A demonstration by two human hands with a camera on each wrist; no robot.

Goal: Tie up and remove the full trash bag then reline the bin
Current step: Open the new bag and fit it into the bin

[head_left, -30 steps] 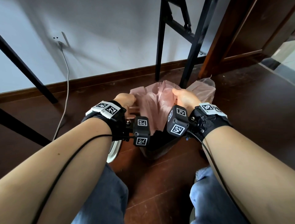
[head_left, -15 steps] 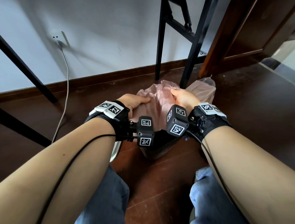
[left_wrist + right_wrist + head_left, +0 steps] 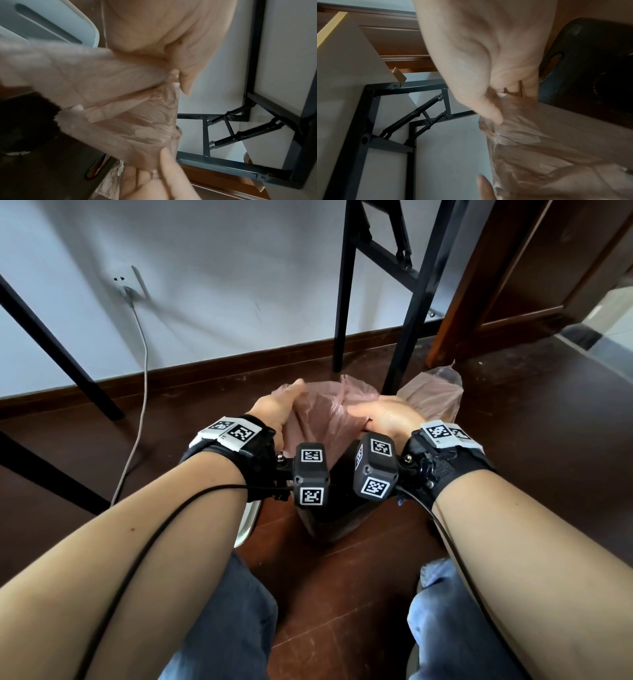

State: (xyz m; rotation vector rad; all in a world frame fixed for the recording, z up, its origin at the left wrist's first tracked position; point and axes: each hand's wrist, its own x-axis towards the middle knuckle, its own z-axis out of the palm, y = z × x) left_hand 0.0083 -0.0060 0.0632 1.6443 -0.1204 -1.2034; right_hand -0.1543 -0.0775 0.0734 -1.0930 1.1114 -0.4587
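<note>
A pink translucent trash bag (image 3: 325,412) sticks up out of a dark bin (image 3: 329,518) on the floor between my knees. My left hand (image 3: 277,405) holds the bag's left edge; the left wrist view shows its thumb and fingers pinching gathered plastic (image 3: 120,108). My right hand (image 3: 387,416) holds the right edge, and its fingers pinch the film (image 3: 539,142) in the right wrist view. The two hands are close together over the bin's mouth. The bag's contents are hidden.
A second pink bag (image 3: 435,395) lies on the floor behind my right hand. Black table legs (image 3: 407,313) stand just beyond the bin. A white lid-like piece (image 3: 246,522) lies left of the bin. A cable (image 3: 137,412) runs down the wall at left.
My left hand has slid from the bag's near-left edge up and toward the far side. The bag's top is drawn in narrower between the hands. The right hand has barely moved.
</note>
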